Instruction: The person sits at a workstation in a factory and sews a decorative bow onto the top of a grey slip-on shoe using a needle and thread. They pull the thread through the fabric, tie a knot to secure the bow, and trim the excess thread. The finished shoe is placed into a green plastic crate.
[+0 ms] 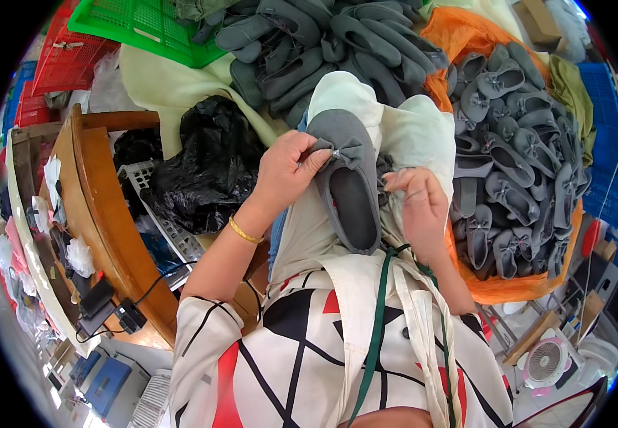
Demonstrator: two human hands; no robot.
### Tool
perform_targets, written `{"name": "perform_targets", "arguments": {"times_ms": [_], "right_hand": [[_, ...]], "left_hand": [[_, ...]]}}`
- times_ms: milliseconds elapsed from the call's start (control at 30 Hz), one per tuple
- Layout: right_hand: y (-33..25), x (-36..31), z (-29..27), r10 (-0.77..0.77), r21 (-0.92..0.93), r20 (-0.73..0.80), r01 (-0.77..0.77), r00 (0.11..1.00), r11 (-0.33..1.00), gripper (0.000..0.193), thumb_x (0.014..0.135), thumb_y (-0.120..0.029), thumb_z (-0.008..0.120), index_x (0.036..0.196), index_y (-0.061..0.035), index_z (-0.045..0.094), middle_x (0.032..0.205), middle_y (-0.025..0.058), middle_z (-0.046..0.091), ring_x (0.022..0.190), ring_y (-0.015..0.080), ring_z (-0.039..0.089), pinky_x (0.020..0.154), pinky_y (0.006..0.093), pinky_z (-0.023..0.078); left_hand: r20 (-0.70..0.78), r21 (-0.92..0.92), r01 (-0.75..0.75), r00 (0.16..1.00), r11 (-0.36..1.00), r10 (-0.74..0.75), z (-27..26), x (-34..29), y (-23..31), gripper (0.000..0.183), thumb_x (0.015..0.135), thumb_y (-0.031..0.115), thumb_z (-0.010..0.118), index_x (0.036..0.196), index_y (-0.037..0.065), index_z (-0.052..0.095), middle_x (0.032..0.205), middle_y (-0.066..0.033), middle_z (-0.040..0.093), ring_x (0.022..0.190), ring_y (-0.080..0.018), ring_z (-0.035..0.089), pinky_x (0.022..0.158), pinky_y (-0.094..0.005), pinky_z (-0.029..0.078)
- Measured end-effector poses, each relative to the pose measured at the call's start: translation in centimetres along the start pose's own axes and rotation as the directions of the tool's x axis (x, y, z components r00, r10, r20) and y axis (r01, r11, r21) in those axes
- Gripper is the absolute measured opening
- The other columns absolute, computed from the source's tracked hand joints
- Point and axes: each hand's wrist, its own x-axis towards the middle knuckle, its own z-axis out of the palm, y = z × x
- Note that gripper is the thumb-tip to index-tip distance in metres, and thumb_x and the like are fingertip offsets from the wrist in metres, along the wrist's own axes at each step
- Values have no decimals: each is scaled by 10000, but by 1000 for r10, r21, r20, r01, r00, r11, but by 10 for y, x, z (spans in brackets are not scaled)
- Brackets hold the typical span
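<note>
A dark grey slip-on shoe (340, 127) lies on my lap, toe pointing away from me. On its upper sits a grey bow (348, 153) with a small shiny piece at the middle. My left hand (289, 170) is closed on the bow's left side, thumb and finger pinched together. To the right of the shoe, my right hand (421, 203) is held with its fingertips pinched; anything between them is too small to make out. Partly behind those fingertips, some dark grey material rests on the pale apron (416, 135) over my legs.
Beyond my knees is a heap of plain grey shoes (366, 43). An orange sack (530, 289) at the right holds many grey shoes with bows. On the left are a black plastic bag (209, 164), a wooden table (102, 207) and a green crate (156, 28).
</note>
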Motion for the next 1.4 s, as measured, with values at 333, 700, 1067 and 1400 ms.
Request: {"name": "perform_targets", "arguments": {"times_ms": [333,700,1067,1400], "right_hand": [[-105,-29,-37,-327,12,651,421,685,907,94,769,-87,675,793,2,693,619,74,531,576,246,579,525,334,484],[-104,-28,-27,-158,214,902,-96,401,972,126,957,-77,589,1034,-3,655,799,72,648,672,227,619,627,321,490],[2,21,-3,367,-434,236,-241,899,868,139,952,-135,576,962,-3,616,705,109,648,626,173,645,610,327,504],[27,25,2,121,-545,273,50,954,837,151,891,-101,581,999,-4,623,761,172,654,633,276,637,607,354,489]], "left_hand": [[145,227,-113,986,967,81,4,3,32,337,827,334,735,934,65,564,795,-98,602,721,-312,629,627,-394,507],[52,498,103,988,861,-149,17,18,49,448,854,450,683,841,21,555,732,-173,646,681,-378,627,612,-402,501],[-7,-154,372,926,915,-377,20,10,25,227,843,176,732,896,-34,663,649,28,554,615,-38,447,559,-230,402],[25,-241,381,922,893,-387,19,9,27,154,888,139,719,908,-10,682,722,43,622,620,-11,520,557,-181,432]]}}
